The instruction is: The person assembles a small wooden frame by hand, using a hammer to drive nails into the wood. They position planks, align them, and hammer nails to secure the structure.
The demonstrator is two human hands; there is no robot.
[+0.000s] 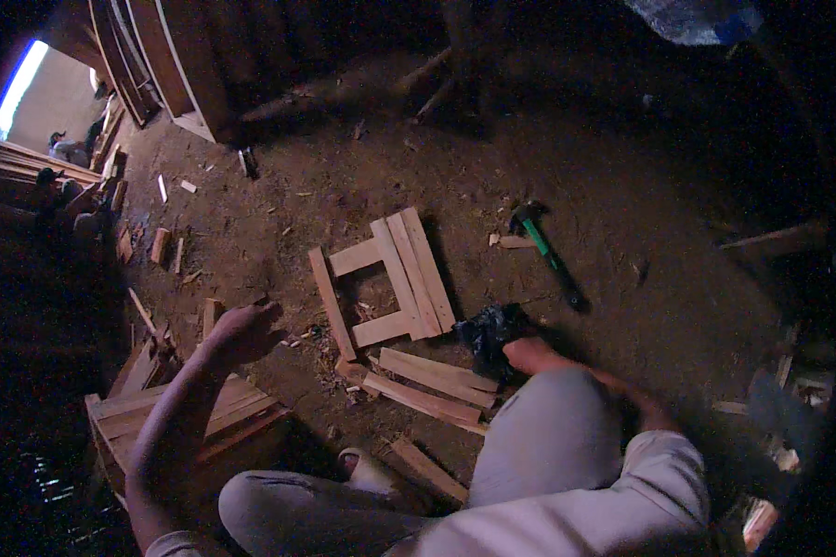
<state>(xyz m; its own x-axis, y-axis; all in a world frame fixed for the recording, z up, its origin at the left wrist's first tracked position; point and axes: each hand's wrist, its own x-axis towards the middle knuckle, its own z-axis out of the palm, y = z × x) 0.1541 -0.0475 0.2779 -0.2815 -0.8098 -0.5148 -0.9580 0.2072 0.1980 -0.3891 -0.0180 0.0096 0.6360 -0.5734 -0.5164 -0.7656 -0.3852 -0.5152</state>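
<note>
Right hand at crinkled black plastic; left hand near slatted wooden frame; can't tell either grip.

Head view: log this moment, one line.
left hand: beside wooden frame | right hand: at black plastic bag | green-handled hammer: on dirt floor

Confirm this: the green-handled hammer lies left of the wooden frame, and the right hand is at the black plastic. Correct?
Wrong side: the head view shows the green-handled hammer to the right of the wooden frame. The right hand is at the black plastic.
</note>
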